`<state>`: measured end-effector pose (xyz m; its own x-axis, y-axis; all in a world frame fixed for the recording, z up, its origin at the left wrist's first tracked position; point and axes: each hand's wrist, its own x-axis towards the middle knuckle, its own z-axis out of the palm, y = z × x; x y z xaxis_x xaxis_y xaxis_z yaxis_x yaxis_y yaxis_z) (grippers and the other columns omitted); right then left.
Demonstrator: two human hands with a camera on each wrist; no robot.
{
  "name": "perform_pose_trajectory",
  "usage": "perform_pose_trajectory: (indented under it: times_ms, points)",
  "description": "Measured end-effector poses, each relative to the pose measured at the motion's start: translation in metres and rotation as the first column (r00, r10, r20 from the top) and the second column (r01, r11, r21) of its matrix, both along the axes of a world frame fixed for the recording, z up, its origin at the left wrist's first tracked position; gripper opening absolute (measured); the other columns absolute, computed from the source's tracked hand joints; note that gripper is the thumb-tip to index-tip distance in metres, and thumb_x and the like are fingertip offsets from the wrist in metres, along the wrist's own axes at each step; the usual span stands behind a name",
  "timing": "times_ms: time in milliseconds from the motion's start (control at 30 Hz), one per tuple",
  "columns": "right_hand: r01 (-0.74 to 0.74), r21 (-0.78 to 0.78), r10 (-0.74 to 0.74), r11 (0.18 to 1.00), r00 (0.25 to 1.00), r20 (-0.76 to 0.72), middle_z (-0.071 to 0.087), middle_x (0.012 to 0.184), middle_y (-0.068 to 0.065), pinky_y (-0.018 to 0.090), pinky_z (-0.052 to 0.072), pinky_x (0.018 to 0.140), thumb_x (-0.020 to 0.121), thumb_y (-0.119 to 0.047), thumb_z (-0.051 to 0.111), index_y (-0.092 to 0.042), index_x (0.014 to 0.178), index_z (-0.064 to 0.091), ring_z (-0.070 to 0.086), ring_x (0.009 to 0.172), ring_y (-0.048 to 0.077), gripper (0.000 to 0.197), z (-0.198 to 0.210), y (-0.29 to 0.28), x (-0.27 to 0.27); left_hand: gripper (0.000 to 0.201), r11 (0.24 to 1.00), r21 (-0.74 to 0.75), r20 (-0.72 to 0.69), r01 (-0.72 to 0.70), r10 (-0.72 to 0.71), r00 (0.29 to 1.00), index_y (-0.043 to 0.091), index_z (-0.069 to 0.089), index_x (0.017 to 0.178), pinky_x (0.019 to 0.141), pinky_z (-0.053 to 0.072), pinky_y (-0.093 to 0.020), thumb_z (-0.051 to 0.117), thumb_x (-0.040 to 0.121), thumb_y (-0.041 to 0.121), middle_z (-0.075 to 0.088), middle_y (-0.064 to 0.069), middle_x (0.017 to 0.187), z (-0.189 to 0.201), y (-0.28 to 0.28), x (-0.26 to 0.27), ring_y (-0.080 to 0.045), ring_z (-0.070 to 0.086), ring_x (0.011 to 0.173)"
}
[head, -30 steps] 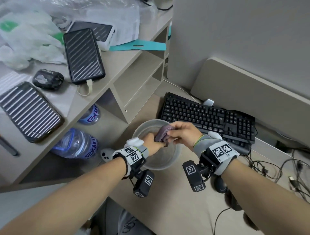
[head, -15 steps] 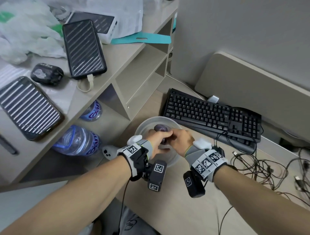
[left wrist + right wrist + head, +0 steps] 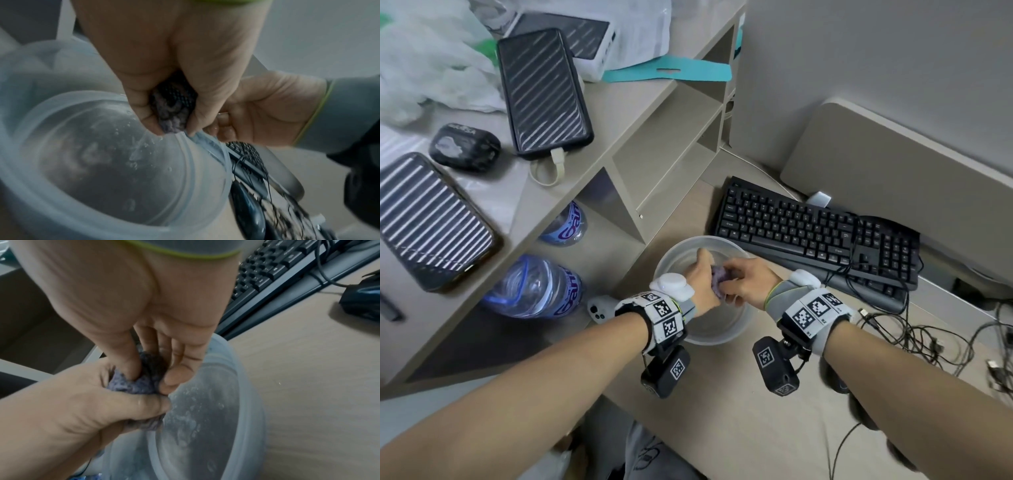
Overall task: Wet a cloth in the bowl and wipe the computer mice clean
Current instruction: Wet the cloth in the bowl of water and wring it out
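A wet purple cloth (image 3: 718, 276) is bunched between my two hands over a translucent bowl (image 3: 723, 329) holding a little water. My left hand (image 3: 700, 274) grips one end of the cloth (image 3: 172, 112), fingers curled round it. My right hand (image 3: 746, 279) pinches the other end of the cloth (image 3: 133, 386) with thumb and fingers. Water droplets speckle the bowl (image 3: 191, 162) below. A black computer mouse (image 3: 835, 380) lies on the desk right of the bowl, partly hidden under my right forearm, and shows as the black mouse (image 3: 362, 300) in the right wrist view.
A black keyboard (image 3: 815, 236) lies just behind the bowl, with tangled cables (image 3: 928, 329) to its right. A small white device (image 3: 599, 308) sits left of the bowl by the shelf unit (image 3: 664, 137). Water bottles (image 3: 537, 291) lie in the lower shelf.
The cloth was lifted mainly in my right hand a second ago; now both hands have closed together on it, lower over the bowl, and it is bunched tighter.
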<state>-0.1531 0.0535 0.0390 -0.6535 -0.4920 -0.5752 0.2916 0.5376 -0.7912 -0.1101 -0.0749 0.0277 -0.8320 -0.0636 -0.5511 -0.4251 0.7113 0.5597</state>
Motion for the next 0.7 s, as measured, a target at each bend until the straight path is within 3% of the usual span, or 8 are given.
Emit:
perform_pose_trajectory:
  times_ms: [67,100,200,300,400,500,600,700]
  points:
    - [0.043,-0.024,-0.043,0.999,0.999,0.015,0.054,0.064,0.009,0.021,0.046,0.042,0.074,0.017,0.054,-0.010,0.083,0.057,0.054,0.045,0.012,0.028,-0.002,-0.002,0.000,0.066,1.000,-0.022,0.039,-0.021,0.022,0.999,0.003,0.038,0.127,0.078,0.042,-0.030,0.077,0.076,0.017,0.058,-0.013,0.107,-0.001,-0.002,-0.003,-0.024,0.055,0.090]
    - [0.056,-0.032,-0.055,0.998,0.998,0.014,0.053,0.064,0.008,0.021,0.047,0.044,0.071,0.021,0.052,-0.011,0.078,0.056,0.053,0.047,0.010,0.033,-0.003,-0.003,0.000,0.058,0.998,-0.045,0.078,0.039,-0.036,0.996,0.004,0.045,0.121,0.078,0.046,-0.033,0.077,0.076,0.023,0.061,-0.012,0.105,-0.001,-0.002,-0.004,-0.027,0.060,0.092]
    - [0.055,-0.027,-0.056,0.998,0.998,-0.037,0.055,0.066,0.005,0.035,0.052,0.062,0.062,0.021,0.053,-0.023,0.066,0.059,0.052,0.065,0.019,0.045,-0.011,-0.005,-0.002,0.021,0.990,-0.026,0.183,0.141,-0.134,0.974,0.013,0.059,0.075,0.070,0.056,-0.037,0.069,0.080,0.030,0.064,-0.005,0.070,0.001,-0.005,-0.009,-0.027,0.066,0.071]
    - [0.030,0.009,-0.029,1.000,0.995,-0.097,0.057,0.066,0.000,0.035,0.047,0.070,0.057,0.015,0.058,-0.031,0.059,0.062,0.050,0.069,0.017,0.046,-0.016,-0.003,-0.005,0.022,0.988,-0.036,0.173,0.151,-0.142,0.975,0.017,0.055,0.064,0.064,0.055,-0.036,0.066,0.081,0.024,0.059,-0.001,0.060,-0.003,-0.006,-0.013,-0.026,0.064,0.063]
    - [-0.010,0.010,0.010,1.000,0.997,-0.080,0.058,0.072,0.002,0.030,0.045,0.069,0.066,0.015,0.058,-0.029,0.066,0.059,0.052,0.069,0.018,0.044,-0.009,-0.001,-0.011,0.019,0.974,-0.091,0.166,0.207,-0.190,0.968,0.012,0.059,0.074,0.067,0.050,-0.033,0.058,0.089,0.024,0.062,-0.005,0.072,-0.004,-0.005,-0.019,-0.027,0.061,0.070]
    - [-0.017,-0.003,0.017,1.000,0.999,0.035,0.059,0.080,0.008,0.028,0.047,0.062,0.074,0.004,0.065,-0.016,0.079,0.058,0.055,0.067,0.019,0.022,0.001,0.004,-0.018,0.018,0.919,-0.185,0.108,0.347,-0.332,0.937,0.013,0.063,0.096,0.069,0.042,-0.030,0.054,0.093,0.028,0.068,-0.009,0.096,-0.006,-0.006,-0.022,-0.028,0.064,0.087]
    - [-0.055,0.014,0.052,0.998,0.985,0.167,0.063,0.081,0.003,0.030,0.047,0.057,0.076,-0.004,0.068,-0.015,0.099,0.051,0.061,0.065,0.020,0.031,0.001,0.008,-0.023,0.022,0.807,-0.323,0.034,0.494,-0.512,0.858,0.019,0.060,0.110,0.072,0.046,-0.033,0.056,0.091,0.029,0.067,-0.006,0.106,-0.005,-0.009,-0.022,-0.029,0.065,0.098]
    - [-0.239,0.031,0.225,0.971,0.945,0.238,0.068,0.081,0.003,0.026,0.045,0.054,0.079,-0.008,0.066,-0.020,0.093,0.057,0.063,0.062,0.021,0.021,-0.001,0.007,-0.024,0.035,0.654,-0.475,0.044,0.589,-0.651,0.758,0.018,0.053,0.123,0.076,0.047,-0.037,0.057,0.092,0.032,0.067,-0.008,0.113,0.001,-0.010,-0.023,-0.032,0.064,0.103]
